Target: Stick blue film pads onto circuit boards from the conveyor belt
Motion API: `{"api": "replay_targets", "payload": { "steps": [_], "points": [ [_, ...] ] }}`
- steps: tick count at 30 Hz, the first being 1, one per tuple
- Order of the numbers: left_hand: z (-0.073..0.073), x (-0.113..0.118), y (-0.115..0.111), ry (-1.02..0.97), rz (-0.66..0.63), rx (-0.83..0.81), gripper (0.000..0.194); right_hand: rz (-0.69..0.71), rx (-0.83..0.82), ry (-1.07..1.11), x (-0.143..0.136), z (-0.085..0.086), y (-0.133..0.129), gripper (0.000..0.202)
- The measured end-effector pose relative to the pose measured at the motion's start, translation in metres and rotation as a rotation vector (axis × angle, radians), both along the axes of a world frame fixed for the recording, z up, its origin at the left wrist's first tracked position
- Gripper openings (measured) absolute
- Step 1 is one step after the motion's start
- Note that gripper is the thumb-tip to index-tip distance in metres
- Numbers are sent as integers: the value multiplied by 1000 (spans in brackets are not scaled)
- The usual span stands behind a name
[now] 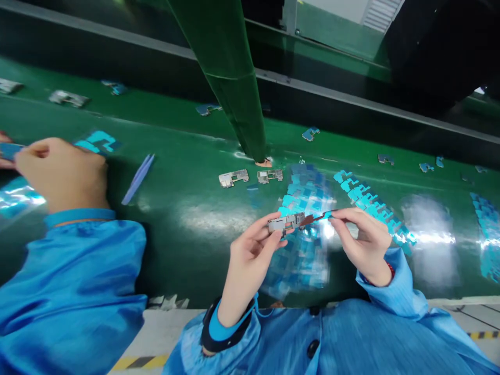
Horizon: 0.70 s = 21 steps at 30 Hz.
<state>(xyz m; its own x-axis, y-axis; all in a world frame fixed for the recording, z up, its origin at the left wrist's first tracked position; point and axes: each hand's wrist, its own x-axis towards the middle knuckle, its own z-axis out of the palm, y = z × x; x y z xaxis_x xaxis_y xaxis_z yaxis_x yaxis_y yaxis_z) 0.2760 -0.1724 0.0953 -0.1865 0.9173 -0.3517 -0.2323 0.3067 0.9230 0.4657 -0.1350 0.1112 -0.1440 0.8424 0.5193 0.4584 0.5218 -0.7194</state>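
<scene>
My left hand (250, 255) grips a small grey circuit board (278, 225) between thumb and fingers, tilted in front of my body. Pinched in my right hand (363, 237) is the blue end of a thin strip (312, 219). Its dark reddish-brown part reaches to the board's right end; whether it is stuck there, I cannot tell. Beneath both hands lie overlapping clear sheets (307, 265) with blue cut-out shapes. Two more circuit boards, a left one (233, 178) and a right one (269, 176), rest on the green surface just beyond.
A co-worker's hand (64, 177) is close on the left, holding a blue-faced piece. Blue tweezers (138, 178) lie between us. A green post (238, 88) rises ahead. Several boards, including one blue board (310, 134), line the far strip. More blue film pieces (371, 205) lie at right.
</scene>
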Motion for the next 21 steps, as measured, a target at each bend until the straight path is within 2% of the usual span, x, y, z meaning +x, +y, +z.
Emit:
{"api": "replay_targets", "payload": {
  "steps": [6,12,17,21],
  "points": [
    [4,4,-4,-62,-37,23,41,-14,-172,125,7,16,-1,7],
    [16,11,-7,-128,-66,16,31,30,-565,332,7,14,2,2],
    [34,18,-8,-187,-91,-7,40,24,-650,348,8,11,3,9],
    [45,22,-9,-131,-94,-21,41,14,-655,382,8,14,1,8]
  ]
}}
